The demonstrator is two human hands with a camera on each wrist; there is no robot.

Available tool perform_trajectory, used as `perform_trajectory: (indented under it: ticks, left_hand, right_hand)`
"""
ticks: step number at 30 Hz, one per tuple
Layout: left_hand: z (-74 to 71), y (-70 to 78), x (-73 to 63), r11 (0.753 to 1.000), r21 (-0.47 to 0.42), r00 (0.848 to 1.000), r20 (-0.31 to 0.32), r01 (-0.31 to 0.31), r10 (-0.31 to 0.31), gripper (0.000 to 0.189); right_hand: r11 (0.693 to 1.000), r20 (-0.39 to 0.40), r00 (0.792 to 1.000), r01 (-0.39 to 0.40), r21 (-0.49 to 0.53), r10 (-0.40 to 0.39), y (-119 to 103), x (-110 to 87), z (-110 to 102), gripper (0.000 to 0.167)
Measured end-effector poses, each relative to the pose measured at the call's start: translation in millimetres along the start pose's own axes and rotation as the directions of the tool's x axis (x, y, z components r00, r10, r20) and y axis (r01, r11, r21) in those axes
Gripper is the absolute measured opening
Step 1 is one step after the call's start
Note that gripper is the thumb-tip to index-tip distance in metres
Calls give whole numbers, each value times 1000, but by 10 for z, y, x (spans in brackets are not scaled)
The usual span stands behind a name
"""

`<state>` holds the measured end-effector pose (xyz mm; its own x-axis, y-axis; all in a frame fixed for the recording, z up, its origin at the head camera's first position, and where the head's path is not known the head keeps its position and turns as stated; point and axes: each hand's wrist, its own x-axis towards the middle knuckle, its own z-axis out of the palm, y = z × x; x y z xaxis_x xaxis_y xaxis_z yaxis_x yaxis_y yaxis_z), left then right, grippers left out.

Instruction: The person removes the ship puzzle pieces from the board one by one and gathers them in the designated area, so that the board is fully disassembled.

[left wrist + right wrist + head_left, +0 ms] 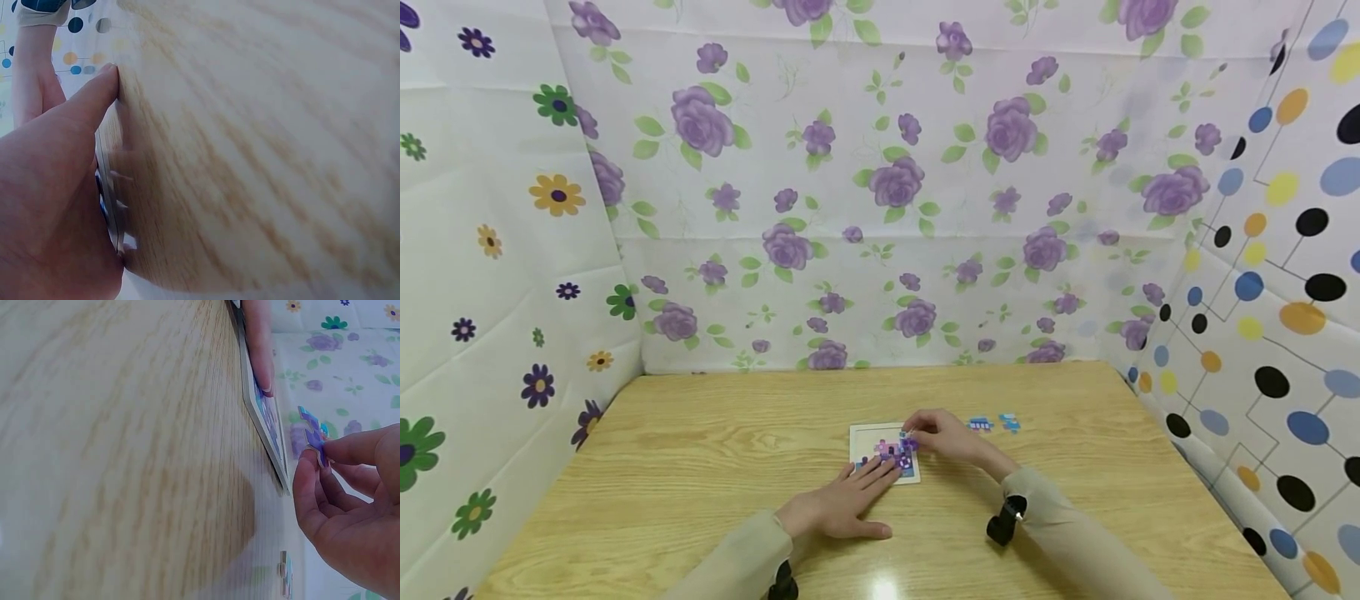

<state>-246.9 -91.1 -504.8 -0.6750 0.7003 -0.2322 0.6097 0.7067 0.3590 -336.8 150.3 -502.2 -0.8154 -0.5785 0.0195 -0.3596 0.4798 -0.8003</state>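
A jigsaw puzzle (889, 450) in a white square tray (862, 429) lies on the wooden table, its lower part filled with purple, pink and blue pieces. My left hand (844, 502) lies flat with fingers outstretched, the fingertips resting on the puzzle's lower part. Above the tray's right side, my right hand (946, 437) pinches a purple and blue puzzle piece (314, 439) between thumb and fingers. In the right wrist view that piece is tilted and held clear of the tray (265, 428). My left thumb (97, 94) is spread apart from the other fingers.
Two loose blue puzzle pieces, a left one (980, 425) and a right one (1010, 422), lie on the table right of the tray. Flower-printed cloth (850, 183) stands behind the table (715, 442), and a dotted cloth (1270, 333) stands along the right side.
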Motion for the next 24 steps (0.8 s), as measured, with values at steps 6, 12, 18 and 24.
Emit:
perform_trajectory:
  ticks: [6,12,18,24]
  left_hand:
    - [-4,8,-5,1000,4,1000,-2,5,-5,85]
    - [13,2,-13,1000,5,1000,-8,-3,3,85]
    - [12,1,-14,1000,-6,1000,-9,-9,9,85]
    - [13,5,-7,1000,-3,1000,-13,-11,11,85]
  right_hand:
    - [999,7,1000,5,36,-5,32,-17,-26,18]
    - [999,-5,1000,-11,36,11,-9,-104,-50,18]
    - [1000,-8,1000,-10,30,10,53,-132,-64,20]
    - [999,-4,1000,-3,53,3,159,-132,-86,18]
